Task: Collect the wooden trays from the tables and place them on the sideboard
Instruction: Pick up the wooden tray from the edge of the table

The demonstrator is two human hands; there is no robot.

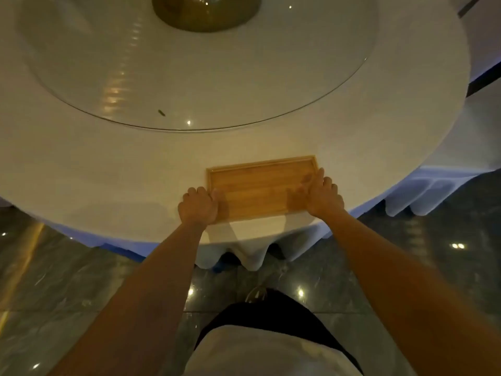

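A rectangular wooden tray [257,185] lies flat at the near edge of a round table [108,172] covered with a white cloth. My left hand [199,206] is curled around the tray's near left corner. At the tray's right end my right hand [322,196] grips the edge, with fingers reaching onto its inner surface. The tray holds nothing. No sideboard is in view.
A large round glass turntable [189,77] sits on the table's middle, with a dark round base [206,12] at its centre. The cloth hangs in folds over a blue underskirt [122,249]. Glossy dark marble floor [406,253] lies around me.
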